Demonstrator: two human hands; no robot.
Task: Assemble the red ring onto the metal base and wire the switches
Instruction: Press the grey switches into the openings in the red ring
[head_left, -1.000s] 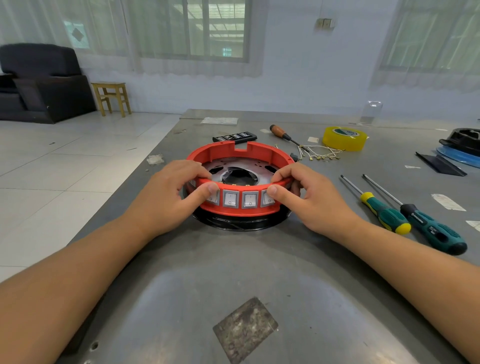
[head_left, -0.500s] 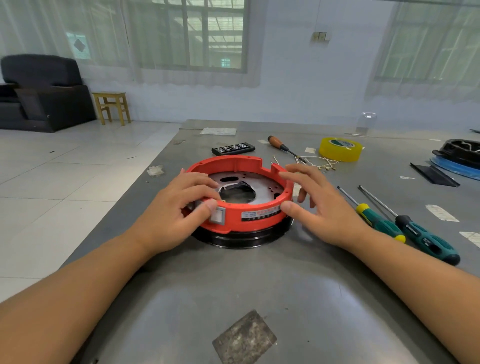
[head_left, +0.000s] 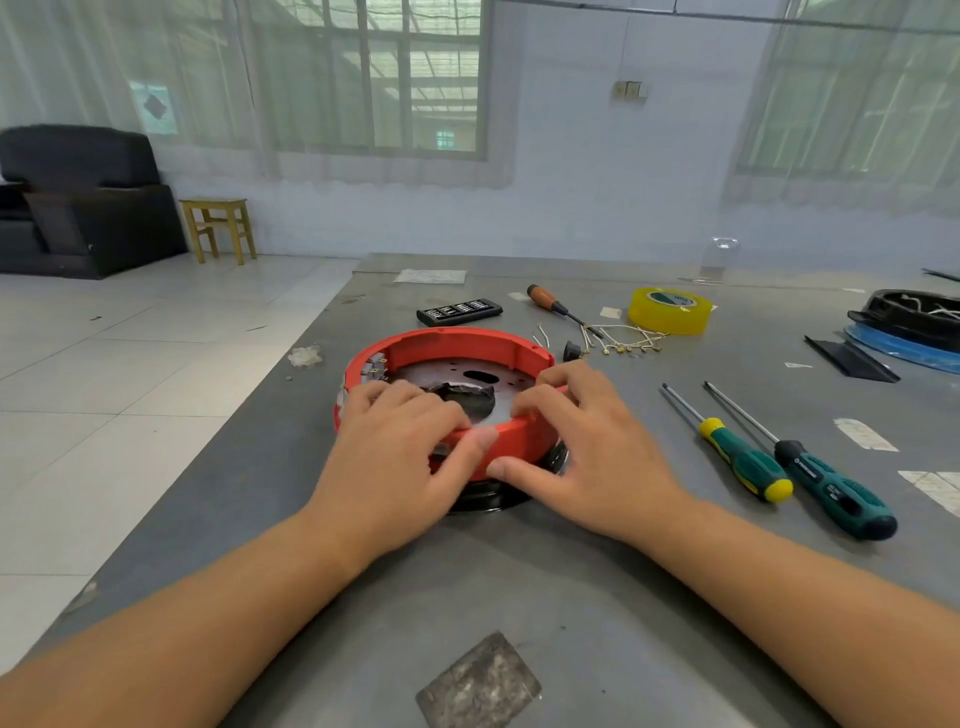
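The red ring sits on the round metal base, which stands on a black disc on the grey table. The switches now face left, their terminals showing inside the ring's left wall. My left hand grips the ring's near rim, fingers curled over it and thumb on the outer wall. My right hand holds the near right rim the same way, thumb low on the outside. A bundle of thin wires lies behind the ring to the right.
Two green-handled screwdrivers lie to the right of my right hand. A yellow tape roll, an orange-handled screwdriver and a black bit case lie at the back. A black and blue part lies far right. The table's left edge is close.
Both hands have turned the red ring on the base: the switches went from the near side round to the left. The camera has tilted up.
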